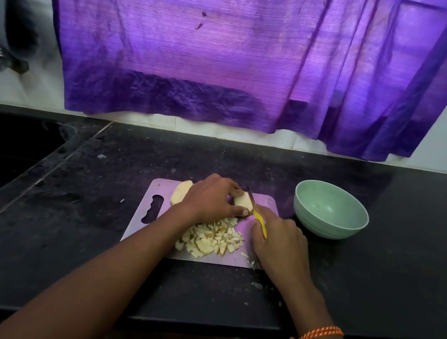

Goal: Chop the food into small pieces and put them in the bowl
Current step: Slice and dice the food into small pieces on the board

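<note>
While the left hand (212,195) pinches a potato piece (243,199) on the cutting board (141,225), the right hand (278,241) grips the yellow-handled knife (259,221); the bowl (331,210) sits at three o'clock.

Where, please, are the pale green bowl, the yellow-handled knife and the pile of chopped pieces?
Pale green bowl (313,190): head view, far rim.
Yellow-handled knife (259,219): head view, handle.
Pile of chopped pieces (211,239): head view, pile centre.

Left hand (212,195) steadies potato piece (243,200); right hand (278,244) holds knife (259,221)
</note>
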Demonstrator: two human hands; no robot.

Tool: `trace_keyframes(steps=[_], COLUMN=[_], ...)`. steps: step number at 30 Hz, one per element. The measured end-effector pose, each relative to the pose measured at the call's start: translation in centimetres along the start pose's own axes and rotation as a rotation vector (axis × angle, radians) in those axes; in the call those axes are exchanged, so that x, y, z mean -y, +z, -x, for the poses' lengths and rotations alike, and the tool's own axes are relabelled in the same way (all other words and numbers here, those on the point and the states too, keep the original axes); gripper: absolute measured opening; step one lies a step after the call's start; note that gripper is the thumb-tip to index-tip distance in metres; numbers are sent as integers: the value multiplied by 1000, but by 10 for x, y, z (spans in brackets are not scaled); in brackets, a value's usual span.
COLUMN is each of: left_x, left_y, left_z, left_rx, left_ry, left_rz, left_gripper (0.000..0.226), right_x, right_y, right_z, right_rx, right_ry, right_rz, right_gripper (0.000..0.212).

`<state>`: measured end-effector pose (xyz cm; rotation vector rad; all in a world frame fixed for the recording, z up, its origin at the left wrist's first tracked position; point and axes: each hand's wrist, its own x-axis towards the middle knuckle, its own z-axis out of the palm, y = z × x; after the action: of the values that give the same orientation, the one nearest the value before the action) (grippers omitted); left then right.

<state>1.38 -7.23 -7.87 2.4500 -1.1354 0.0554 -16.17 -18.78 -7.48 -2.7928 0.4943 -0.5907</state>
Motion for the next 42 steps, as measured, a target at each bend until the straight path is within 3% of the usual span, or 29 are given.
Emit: trace_keyframes(steps=[25, 42], left_x=[-5, -3], left_y=[-3, -3], left_z=[2, 1], left_rx=[-16, -30], left_ry=[-25, -53], left_rz=[45, 73], left_gripper=[62, 67], right_x=[2, 0], right_y=[-7, -4], right_z=[15, 12], right_rx=[50, -49], right_ry=[1, 26], right_rz=[23, -37], right_gripper=[38, 48])
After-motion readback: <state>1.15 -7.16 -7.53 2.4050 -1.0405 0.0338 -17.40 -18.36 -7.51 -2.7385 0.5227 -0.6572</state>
